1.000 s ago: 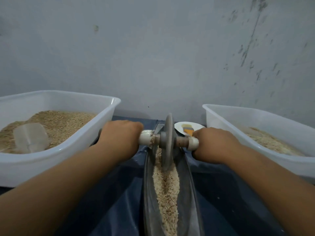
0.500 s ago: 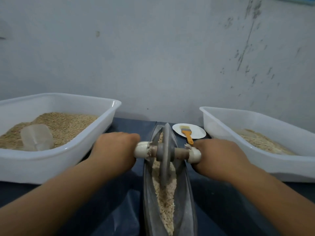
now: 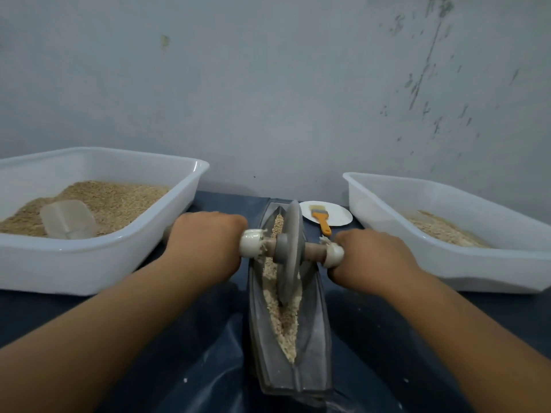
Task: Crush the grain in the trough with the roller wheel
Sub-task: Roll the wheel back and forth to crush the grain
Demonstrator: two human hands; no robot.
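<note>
A long grey boat-shaped trough runs away from me on the dark blue sheet, with pale grain along its groove. The grey roller wheel stands upright in the groove, near the trough's middle, on a wooden axle with white end caps. My left hand grips the left end of the axle. My right hand grips the right end. Both fists hide the handle parts they hold.
A white tub with grain and a clear plastic scoop stands at the left. Another white tub holding paler grain stands at the right. Behind the trough lies a small white plate with an orange-handled brush. A grey wall closes the back.
The wheel has rolled toward me along the trough, from its far end to about the middle, both hands coming with it. The plate and brush behind it are now uncovered.
</note>
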